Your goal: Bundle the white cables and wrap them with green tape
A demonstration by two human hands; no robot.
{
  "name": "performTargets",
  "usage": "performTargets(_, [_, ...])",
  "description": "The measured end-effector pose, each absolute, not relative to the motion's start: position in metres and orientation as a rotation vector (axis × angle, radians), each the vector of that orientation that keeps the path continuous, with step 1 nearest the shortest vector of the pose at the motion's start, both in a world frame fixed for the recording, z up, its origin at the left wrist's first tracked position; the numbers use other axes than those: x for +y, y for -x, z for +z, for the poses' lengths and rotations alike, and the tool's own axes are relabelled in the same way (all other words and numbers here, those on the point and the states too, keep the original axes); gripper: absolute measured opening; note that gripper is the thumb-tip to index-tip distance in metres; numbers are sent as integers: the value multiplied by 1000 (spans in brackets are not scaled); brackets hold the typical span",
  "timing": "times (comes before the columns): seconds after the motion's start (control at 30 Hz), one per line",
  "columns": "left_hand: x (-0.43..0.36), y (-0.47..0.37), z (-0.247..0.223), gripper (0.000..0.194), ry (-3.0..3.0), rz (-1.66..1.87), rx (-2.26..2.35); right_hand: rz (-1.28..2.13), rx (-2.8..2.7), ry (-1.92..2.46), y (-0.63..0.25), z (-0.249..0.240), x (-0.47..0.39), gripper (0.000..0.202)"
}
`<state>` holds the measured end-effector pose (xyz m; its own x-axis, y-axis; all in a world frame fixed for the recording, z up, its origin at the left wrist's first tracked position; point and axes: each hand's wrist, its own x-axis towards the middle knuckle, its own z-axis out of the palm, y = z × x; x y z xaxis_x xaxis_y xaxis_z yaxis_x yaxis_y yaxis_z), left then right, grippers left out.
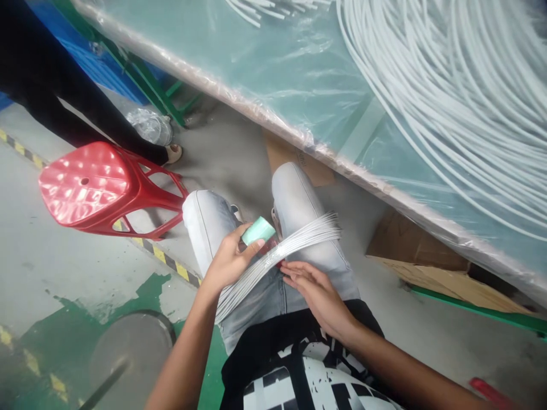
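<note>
A bundle of thin white cables (294,241) lies slantwise across my lap, over both thighs. My left hand (233,259) grips a small green roll of tape (258,230) just above the bundle's middle. Beside the roll, a see-through reddish strip shows against the cables, partly hidden by the bundle and fingers. On the bundle's near side is my right hand (314,290), its fingers stretched out and their tips by the cables at the reddish strip. Whether those fingertips touch the strip is hard to tell.
A table (294,85) covered in plastic film carries a large coil of white cable (461,91) and more cable ends (273,7). A red stool (92,185) stands left, near a person in dark trousers (55,85). Cardboard boxes (436,262) sit beneath the table.
</note>
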<state>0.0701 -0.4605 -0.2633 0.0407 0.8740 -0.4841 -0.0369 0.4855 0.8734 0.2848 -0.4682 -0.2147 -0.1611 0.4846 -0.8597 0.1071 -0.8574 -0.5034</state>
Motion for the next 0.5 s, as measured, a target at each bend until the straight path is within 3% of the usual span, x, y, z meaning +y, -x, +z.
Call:
performTargets(0.07, [-459, -71, -279, 51, -774, 882, 1375, 2149, -639, 1781, -281, -232, -460, 33])
performTargets(0.2, [-458, -73, -304, 54, -713, 845, 1376, 2251, -398, 1683, -265, -265, -441, 62])
performTargets(0.4, [-464, -87, -320, 53, -711, 787, 1375, 2422, -176, 1395, -241, -304, -420, 44])
performTargets(0.5, [-467, -88, -323, 56, -663, 803, 1396, 2509, -179, 1272, -232, -319, -416, 45])
